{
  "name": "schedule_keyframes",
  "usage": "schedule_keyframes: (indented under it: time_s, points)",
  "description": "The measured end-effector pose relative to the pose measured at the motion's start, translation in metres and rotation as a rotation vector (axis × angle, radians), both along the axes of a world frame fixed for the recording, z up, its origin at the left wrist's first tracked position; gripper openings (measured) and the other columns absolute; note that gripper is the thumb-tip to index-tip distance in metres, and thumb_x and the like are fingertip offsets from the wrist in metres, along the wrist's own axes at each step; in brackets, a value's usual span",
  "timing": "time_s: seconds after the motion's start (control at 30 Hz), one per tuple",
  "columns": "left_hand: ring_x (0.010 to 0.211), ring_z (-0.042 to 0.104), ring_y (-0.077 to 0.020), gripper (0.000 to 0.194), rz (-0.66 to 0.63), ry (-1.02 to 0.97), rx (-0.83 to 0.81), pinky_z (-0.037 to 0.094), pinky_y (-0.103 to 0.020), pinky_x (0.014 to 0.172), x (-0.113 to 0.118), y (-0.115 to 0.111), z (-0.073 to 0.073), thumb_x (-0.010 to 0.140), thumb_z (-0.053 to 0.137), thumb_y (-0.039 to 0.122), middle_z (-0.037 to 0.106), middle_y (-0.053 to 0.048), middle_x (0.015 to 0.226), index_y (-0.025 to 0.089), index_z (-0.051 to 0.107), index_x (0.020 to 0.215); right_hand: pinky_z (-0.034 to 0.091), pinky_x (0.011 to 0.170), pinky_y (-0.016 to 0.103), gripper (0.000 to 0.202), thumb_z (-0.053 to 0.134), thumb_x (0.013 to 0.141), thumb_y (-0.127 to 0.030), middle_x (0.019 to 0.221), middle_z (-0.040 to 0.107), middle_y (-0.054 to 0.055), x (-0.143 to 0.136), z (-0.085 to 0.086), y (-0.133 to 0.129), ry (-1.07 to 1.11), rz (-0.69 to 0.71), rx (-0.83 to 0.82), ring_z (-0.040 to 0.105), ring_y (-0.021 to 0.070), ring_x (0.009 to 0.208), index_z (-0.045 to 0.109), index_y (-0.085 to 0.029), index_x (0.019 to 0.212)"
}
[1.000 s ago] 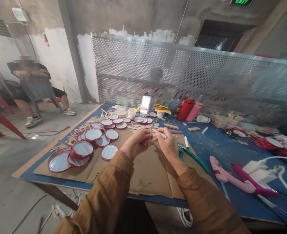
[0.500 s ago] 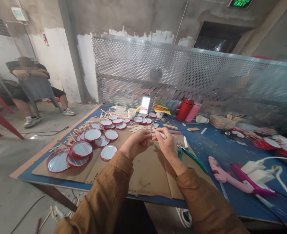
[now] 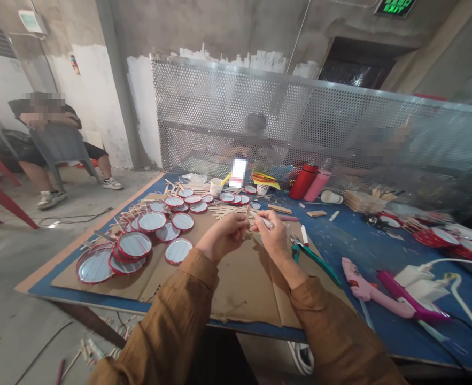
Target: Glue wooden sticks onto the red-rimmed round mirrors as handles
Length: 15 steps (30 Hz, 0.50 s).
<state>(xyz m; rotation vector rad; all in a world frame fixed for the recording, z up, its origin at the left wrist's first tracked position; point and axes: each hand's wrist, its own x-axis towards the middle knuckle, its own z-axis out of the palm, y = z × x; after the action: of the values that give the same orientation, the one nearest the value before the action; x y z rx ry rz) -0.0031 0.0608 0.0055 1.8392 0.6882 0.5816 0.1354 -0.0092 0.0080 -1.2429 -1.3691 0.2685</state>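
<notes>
My left hand (image 3: 228, 235) is closed on a thin wooden stick (image 3: 246, 215) that stands up from its fingertips above the cardboard (image 3: 239, 283). Close beside it, my right hand (image 3: 273, 235) pinches a white pen-like marker (image 3: 264, 221), its tip pointing toward the stick. Several round red-rimmed discs (image 3: 134, 245) lie to the left on the cardboard, some overlapping. Loose wooden sticks (image 3: 223, 212) are scattered just beyond my hands. Green-handled pliers (image 3: 319, 262) rest to the right of my right hand.
A pink glue gun (image 3: 374, 294), white plugs and cables lie at the right. Red bottle (image 3: 303, 181), pink bottle (image 3: 318, 185), cups and a lit phone (image 3: 238, 172) stand along a perforated metal screen (image 3: 219, 101). A person (image 3: 47, 123) sits at the left; others are behind the screen.
</notes>
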Motion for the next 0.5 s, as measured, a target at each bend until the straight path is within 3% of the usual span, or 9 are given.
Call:
schedule_keyframes:
  time_s: [0.5]
  points:
    - [0.041,0.041,-0.006,0.024,0.035,-0.04,-0.034,0.027,-0.02,0.046,-0.0003,-0.0043,0.0005,0.087,0.049,0.02,0.043,0.004,0.045,0.015,0.05,0.063,0.051,0.051,0.024,0.02,0.056,0.083,-0.04,0.067,0.064,0.001,-0.0002,0.002,-0.0022,-0.04,0.016,-0.026,0.066,0.0155,0.051,0.055,-0.02,0.08]
